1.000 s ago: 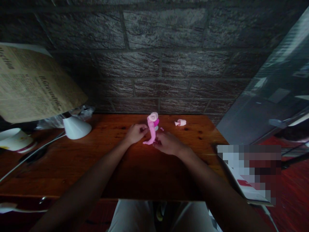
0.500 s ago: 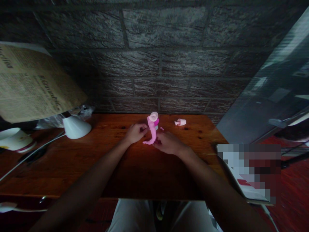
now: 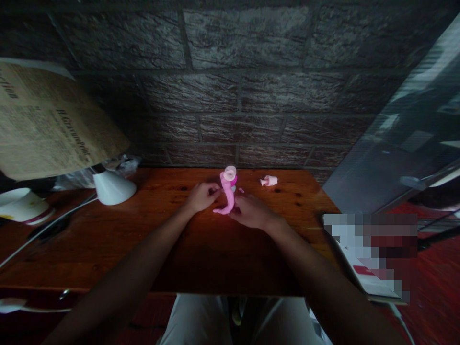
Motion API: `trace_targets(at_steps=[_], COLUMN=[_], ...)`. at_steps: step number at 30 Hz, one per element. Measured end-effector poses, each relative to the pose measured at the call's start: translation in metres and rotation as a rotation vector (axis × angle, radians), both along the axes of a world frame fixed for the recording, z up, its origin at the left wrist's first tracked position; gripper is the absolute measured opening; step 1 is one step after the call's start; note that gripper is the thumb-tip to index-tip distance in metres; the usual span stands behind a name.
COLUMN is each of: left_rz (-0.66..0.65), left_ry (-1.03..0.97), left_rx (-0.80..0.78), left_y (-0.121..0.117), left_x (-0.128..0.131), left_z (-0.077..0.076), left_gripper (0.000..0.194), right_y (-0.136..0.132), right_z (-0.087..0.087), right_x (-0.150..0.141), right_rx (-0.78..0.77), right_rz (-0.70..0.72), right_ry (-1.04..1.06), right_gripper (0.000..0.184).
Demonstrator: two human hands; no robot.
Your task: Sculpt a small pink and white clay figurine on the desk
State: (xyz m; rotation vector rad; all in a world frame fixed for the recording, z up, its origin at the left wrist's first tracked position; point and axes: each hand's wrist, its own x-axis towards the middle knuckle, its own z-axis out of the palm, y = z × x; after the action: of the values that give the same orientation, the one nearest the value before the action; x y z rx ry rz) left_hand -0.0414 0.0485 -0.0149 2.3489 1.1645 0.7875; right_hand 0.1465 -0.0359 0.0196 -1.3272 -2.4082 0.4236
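A pink clay strip (image 3: 226, 197) curves up from the wooden table (image 3: 143, 239) to a pale rolled top with a magenta piece behind it. My left hand (image 3: 202, 196) has its fingers curled and pinched against the strip's left side. On the other side, my right hand (image 3: 251, 211) is closed on the strip's lower end at the tabletop. A small pale pink clay lump (image 3: 269, 180) lies apart, toward the back right of the table.
A white desk lamp (image 3: 111, 188) and crumpled plastic stand at the back left under a hanging newspaper sheet (image 3: 46, 129). A white dish (image 3: 19, 206) sits at the far left. A brick wall (image 3: 244, 91) backs the table. A blurred patch and papers lie at the right edge.
Almost nothing differs; both hands stay on the pink strip, with only a slight shift of the view.
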Motion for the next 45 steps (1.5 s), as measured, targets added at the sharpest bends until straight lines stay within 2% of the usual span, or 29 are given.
trace_targets(at_steps=[8,15,39,45], left_rz=[0.022,-0.009,-0.001,0.003], left_ry=[0.023,-0.017,-0.015,-0.009], left_rx=[-0.014,-0.032,-0.001,-0.002], left_y=[0.0005,0.0015,-0.0003,0.0011], left_x=[0.0008,0.0004,-0.0003,-0.0011], left_z=[0.0008,-0.0011,-0.0006,-0.0019], left_gripper=[0.024,0.024,0.025,0.025], right_y=[-0.0012,-0.0003,0.0008,0.0012], right_z=[0.0023,0.0005,-0.0008,0.0026], right_x=[0.0003,0.0006,0.001,0.0014], right_rx=[-0.019,-0.008,-0.013,-0.038], right_rz=[0.018,-0.002,0.022,0.029], right_ry=[-0.004,-0.009,0.032,0.019], right_gripper=[0.03,0.03,0.035,0.024])
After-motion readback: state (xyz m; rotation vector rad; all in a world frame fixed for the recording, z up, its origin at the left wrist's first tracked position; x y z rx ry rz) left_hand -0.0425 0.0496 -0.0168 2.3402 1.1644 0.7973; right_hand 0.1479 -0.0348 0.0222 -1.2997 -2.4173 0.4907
